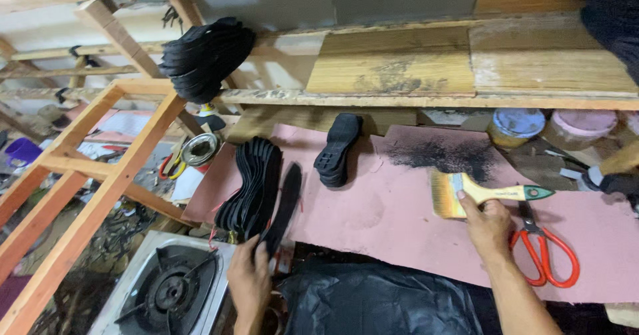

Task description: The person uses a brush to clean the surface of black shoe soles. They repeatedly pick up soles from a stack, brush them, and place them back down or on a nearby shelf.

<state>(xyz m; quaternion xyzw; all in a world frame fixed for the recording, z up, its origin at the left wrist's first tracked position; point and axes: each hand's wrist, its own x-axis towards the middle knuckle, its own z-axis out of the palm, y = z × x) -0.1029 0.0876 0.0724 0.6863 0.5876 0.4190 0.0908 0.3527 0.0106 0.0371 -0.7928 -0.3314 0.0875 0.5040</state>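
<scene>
My left hand [249, 275] grips the near end of a flat black insole [285, 205] that lies beside a stack of black soles [251, 185] standing on edge on the pink sheet [399, 222]. My right hand [488, 223] rests on a wide paintbrush [466, 194] with a pale wooden handle and green tip, its fingers on the ferrule; the brush lies flat on the pink sheet. A black treaded shoe sole [336, 150] leans near the back. A sooty black stain [442, 155] marks the sheet behind the brush.
Red-handled scissors [546, 252] lie just right of my right hand. A gas stove burner [166, 288] sits at lower left, black plastic [379, 302] in front. More black soles [206, 55] hang on a wooden frame [100, 175]. Lidded jars [516, 125] and a tin [198, 150] stand behind.
</scene>
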